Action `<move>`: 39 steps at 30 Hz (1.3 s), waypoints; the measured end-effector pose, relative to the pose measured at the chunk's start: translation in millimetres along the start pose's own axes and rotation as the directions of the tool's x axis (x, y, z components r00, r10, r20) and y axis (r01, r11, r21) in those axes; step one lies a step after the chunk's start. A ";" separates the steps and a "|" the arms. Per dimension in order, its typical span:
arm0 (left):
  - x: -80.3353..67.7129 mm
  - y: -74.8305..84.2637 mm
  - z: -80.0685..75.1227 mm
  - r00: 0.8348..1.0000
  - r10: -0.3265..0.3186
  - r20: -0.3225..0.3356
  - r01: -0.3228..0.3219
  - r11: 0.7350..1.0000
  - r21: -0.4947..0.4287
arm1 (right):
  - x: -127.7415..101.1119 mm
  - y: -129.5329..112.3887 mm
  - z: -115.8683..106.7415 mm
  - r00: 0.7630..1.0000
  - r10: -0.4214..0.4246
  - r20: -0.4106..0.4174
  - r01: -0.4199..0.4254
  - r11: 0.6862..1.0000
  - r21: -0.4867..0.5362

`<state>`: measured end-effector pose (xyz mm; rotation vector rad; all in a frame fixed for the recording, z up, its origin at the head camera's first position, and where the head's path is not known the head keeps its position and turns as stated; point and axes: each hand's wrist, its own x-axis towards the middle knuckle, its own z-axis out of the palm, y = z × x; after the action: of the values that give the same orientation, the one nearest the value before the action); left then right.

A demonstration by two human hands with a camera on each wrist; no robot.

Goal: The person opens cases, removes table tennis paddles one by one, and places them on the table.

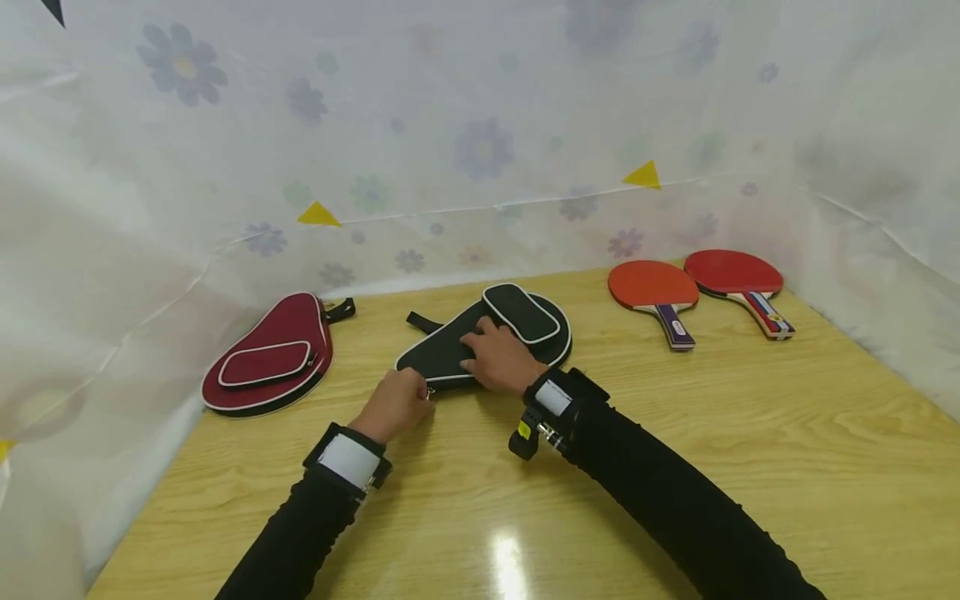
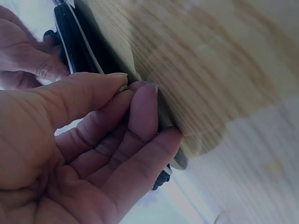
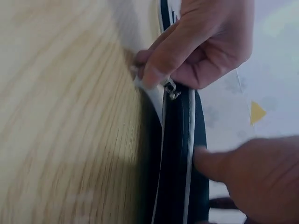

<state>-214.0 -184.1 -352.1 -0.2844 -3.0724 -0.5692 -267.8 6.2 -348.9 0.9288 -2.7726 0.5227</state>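
Note:
A black table tennis bat case with white piping lies on the wooden table, its narrow end toward the left. At its near edge my left hand pinches the zipper pull between thumb and forefinger. The left wrist view shows the thumb pressed against the fingers, with a bit of metal between them. My right hand rests on top of the case, fingers spread beside its front pocket. Along the case's side, the zipper runs between two white lines.
At the left lies a dark red bat case with a small pocket. Two table tennis bats are at the back right, one orange-red and one red. A flowered white curtain closes off the back and sides.

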 end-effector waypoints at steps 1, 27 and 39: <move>0.4 0.2 -0.3 1.000 -0.001 0.002 0.001 1.000 0.007 | 2.5 -3.4 -1.3 0.996 -0.029 0.085 0.026 0.999 0.034; -0.6 0.7 -5.3 0.999 0.007 0.034 -0.007 1.000 -0.011 | 16.7 -10.7 3.8 0.952 -0.199 0.232 0.211 0.977 -0.030; -2.8 -1.4 -3.2 0.999 0.048 0.016 -0.048 0.999 0.014 | 11.7 12.4 6.1 0.951 -0.177 0.252 0.195 0.979 -0.052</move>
<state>-211.6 -187.1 -349.7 -0.3626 -3.0743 -0.5454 -284.9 6.8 -354.8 1.3017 -2.8507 0.2864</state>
